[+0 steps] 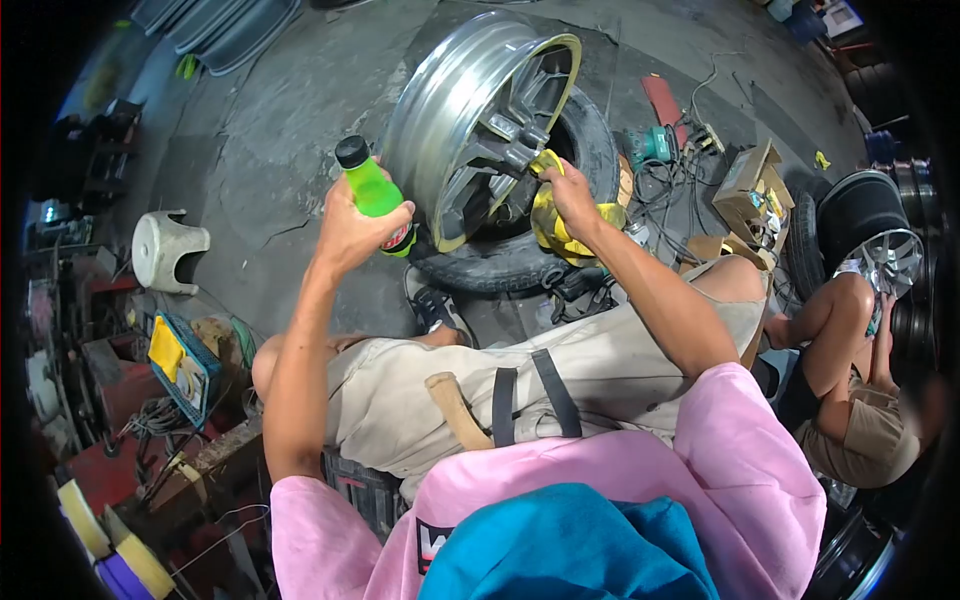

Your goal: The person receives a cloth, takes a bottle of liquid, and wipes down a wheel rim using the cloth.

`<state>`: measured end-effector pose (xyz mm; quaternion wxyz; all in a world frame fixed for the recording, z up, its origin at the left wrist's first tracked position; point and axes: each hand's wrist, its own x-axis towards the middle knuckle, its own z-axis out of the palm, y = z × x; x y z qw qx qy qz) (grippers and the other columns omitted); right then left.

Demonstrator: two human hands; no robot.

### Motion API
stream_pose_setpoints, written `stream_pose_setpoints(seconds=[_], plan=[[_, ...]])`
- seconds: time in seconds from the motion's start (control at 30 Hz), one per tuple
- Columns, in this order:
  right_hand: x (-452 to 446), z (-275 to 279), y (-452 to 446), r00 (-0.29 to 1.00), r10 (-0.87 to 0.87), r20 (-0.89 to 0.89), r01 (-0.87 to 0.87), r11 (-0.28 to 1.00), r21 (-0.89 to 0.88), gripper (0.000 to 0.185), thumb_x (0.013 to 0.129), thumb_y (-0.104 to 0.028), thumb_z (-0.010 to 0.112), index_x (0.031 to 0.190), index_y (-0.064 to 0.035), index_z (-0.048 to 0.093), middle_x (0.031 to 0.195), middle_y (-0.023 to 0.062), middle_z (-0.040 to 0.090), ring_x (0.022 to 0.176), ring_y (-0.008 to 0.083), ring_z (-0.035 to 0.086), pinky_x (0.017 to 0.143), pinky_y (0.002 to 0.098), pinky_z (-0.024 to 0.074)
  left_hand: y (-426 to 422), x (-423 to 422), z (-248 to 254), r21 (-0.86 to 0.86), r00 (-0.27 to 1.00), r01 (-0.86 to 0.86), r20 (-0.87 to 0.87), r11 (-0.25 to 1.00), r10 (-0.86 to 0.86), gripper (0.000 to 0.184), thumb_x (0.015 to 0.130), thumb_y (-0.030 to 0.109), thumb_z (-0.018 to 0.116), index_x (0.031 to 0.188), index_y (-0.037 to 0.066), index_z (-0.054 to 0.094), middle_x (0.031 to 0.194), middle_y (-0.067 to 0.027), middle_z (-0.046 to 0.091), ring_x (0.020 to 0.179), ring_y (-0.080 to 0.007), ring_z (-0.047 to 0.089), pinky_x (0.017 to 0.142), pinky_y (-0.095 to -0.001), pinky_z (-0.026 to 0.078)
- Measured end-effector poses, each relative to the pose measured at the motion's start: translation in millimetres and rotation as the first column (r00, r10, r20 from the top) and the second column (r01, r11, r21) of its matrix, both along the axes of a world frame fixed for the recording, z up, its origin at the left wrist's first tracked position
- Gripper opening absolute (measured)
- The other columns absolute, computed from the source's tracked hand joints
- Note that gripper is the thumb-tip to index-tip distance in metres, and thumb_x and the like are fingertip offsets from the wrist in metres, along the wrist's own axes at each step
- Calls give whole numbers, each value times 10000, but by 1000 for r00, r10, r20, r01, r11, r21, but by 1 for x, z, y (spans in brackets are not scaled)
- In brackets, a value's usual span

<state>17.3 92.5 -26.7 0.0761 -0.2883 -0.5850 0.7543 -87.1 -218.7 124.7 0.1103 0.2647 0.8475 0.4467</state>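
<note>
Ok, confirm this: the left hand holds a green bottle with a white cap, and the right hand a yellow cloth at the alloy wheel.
The cap is black, not white, as the head view shows. The left hand holds a green bottle, and the right hand a yellow cloth at the alloy wheel.

This is a wheel workshop: a metal rim (pixel 440 125), a tyre (pixel 485 273), a corded power tool (pixel 651 147) and loose cables (pixel 683 192) crowd the grimy floor (pixel 270 150).

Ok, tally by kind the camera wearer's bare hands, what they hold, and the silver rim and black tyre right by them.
Bare hands: 2 (left hand, right hand)
Green bottle with black cap: 1
Yellow cloth: 1
Silver metal rim: 1
Black rubber tyre: 1
Total: 6
</note>
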Motion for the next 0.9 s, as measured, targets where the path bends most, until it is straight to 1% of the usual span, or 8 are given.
stream_pose_setpoints(seconds=[0.07, 0.17, 0.23, 0.37, 0.43, 0.47, 0.53, 0.9], plan=[[-5, 2, 4, 999, 21, -36, -22, 999, -32, 300, 976, -102, 555, 1239, -40, 683, 1050, 12, 703, 905, 124, 617, 809, 298, 493, 3, -4, -5, 10, 999, 13, -48, 1000, -13, 320, 767, 141, 852, 982, 31, 643, 990, -64, 667, 1252, -290, 604, 1078, -430, 451], [-10, 6, 6, 1000, 24, -19, -24, 1000, -1, 292, 977, -121, 562, 1229, -34, 681, 1059, 23, 709, 948, 131, 614, 858, 302, 486, 9, -7, -7, 7, 1000, -7, 21, 1000, 7, 314, 776, 148, 854, 979, 33, 644, 1009, -63, 669, 1143, -244, 639, 1012, -405, 488], [-13, 2, 6, 998, 44, -35, -42, 999, 34, 285, 985, -147, 569, 1212, -20, 685, 1076, 31, 713, 983, 139, 613, 894, 305, 477, 13, -7, -13, 73, 992, -47, 122, 996, 38, 312, 785, 165, 856, 974, 32, 646, 980, -54, 673, 982, -185, 660, 914, -373, 521], [-19, 5, 3, 1000, -4, 5, 3, 988, 154, 297, 996, -174, 571, 1211, -6, 691, 1085, 40, 717, 993, 144, 614, 906, 304, 473, 25, -7, -16, 61, 997, -70, -16, 996, 71, 310, 794, 176, 854, 977, 27, 653, 922, -44, 685, 846, -143, 653, 816, -346, 537], [-24, 12, 0, 998, -68, 9, 68, 995, 69, 309, 1017, -167, 543, 1223, 6, 694, 1099, 66, 722, 994, 157, 639, 903, 322, 503, 36, -13, -8, -4, 991, -128, -43, 992, 127, 416, 742, 240, 851, 1008, -6, 649, 857, -108, 706, 798, -215, 687, 778, -386, 557], [-25, 17, -1, 997, -71, 8, 70, 995, 66, 309, 1017, -167, 543, 1223, 6, 694, 1099, 66, 722, 994, 157, 639, 903, 322, 503, 40, -15, -2, -6, 991, -125, -45, 992, 125, 416, 742, 240, 851, 1008, -6, 649, 857, -108, 706, 798, -215, 687, 778, -386, 557], [-26, 29, -4, 994, -95, 54, 103, 978, -183, 320, 1035, -150, 507, 1240, 13, 691, 1118, 95, 725, 981, 180, 673, 862, 348, 552, 47, -18, 8, 1, 992, -114, -57, 994, 114, 417, 752, 249, 835, 1018, -20, 658, 863, -129, 721, 808, -228, 702, 780, -392, 558], [-29, 50, -1, 983, -110, 145, 156, 920, -359, 314, 1038, -158, 506, 1246, 23, 655, 1105, 149, 708, 965, 242, 711, 790, 405, 616, 75, -57, 48, -39, 998, -70, -7, 997, 70, 413, 741, 293, 803, 984, -32, 729, 878, -124, 755, 829, -203, 714, 788, -368, 560]])
